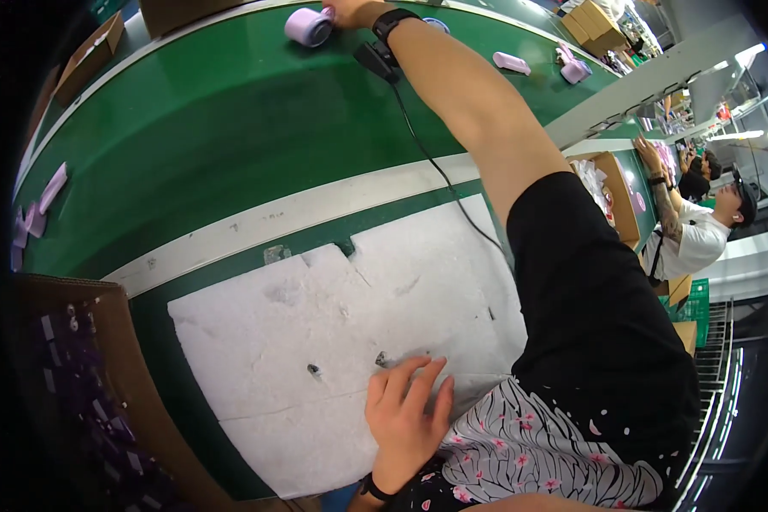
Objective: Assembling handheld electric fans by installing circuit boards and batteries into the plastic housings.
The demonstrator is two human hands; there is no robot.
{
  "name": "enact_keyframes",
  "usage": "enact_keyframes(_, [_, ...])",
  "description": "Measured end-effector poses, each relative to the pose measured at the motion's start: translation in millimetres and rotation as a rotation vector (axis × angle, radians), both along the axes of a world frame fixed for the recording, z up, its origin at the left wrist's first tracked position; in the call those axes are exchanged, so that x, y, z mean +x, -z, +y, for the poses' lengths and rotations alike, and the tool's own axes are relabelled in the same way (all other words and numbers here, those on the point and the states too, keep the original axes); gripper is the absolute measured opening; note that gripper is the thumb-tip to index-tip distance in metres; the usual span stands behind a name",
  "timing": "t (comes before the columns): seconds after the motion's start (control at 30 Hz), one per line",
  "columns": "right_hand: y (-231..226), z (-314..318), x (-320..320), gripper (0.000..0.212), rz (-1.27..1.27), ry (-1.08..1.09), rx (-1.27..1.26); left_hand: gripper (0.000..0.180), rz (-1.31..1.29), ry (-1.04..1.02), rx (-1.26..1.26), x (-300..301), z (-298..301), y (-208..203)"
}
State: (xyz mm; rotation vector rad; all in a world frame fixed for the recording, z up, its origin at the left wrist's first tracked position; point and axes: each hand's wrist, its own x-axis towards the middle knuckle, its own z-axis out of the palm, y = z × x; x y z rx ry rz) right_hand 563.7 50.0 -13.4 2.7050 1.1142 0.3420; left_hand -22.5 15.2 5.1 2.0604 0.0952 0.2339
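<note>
At the far side of the green belt, my right hand (pixel 350 12) is closed at the end of a lilac cylindrical housing (pixel 307 27) with a dark ringed opening. The top edge cuts off part of that hand. A black watch (pixel 396 23) and a small black device (pixel 375 62) with a cable are at its wrist. My left hand (pixel 407 418) is open, palm down and fingers spread, above the white foam sheet (pixel 264 358). Two small dark spots, perhaps holes in the sheet, are close to its fingertips. It holds nothing.
More lilac parts lie on the belt, including a tube (pixel 511 62) and a housing (pixel 574 66) at far right, plus a long piece (pixel 54 188) at left. A cardboard box (pixel 111 294) of dark wrapped items stands at left. A co-worker (pixel 700 226) works on the right.
</note>
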Motion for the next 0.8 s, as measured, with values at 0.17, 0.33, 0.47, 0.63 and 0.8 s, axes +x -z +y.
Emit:
enact_keyframes(0.17, [-44.3,-4.6,-101.5,0.039,0.383,-0.138,-0.067,0.027,-0.03,0.007,0.067,-2.5,-1.5,-5.3])
enact_keyframes(0.33, [-29.1,-18.9,-164.3,0.04,0.625,-0.085,0.169,0.025,-0.086,0.039,0.153,2.9,0.8,7.1])
enact_keyframes(0.47, [-48.3,-57.0,-237.6,0.053,0.823,-0.009,0.425,0.022,-0.135,0.028,0.203,2.6,6.1,14.1])
enact_keyframes(0.63, [-36.6,-154.1,-329.2,0.048,0.724,-0.137,0.542,0.019,-0.208,0.025,0.247,1.2,8.3,17.5])
enact_keyframes(0.8, [-45.1,-230.2,-419.5,0.042,0.657,-0.047,0.656,0.018,-0.224,0.015,0.294,1.7,11.6,20.8])
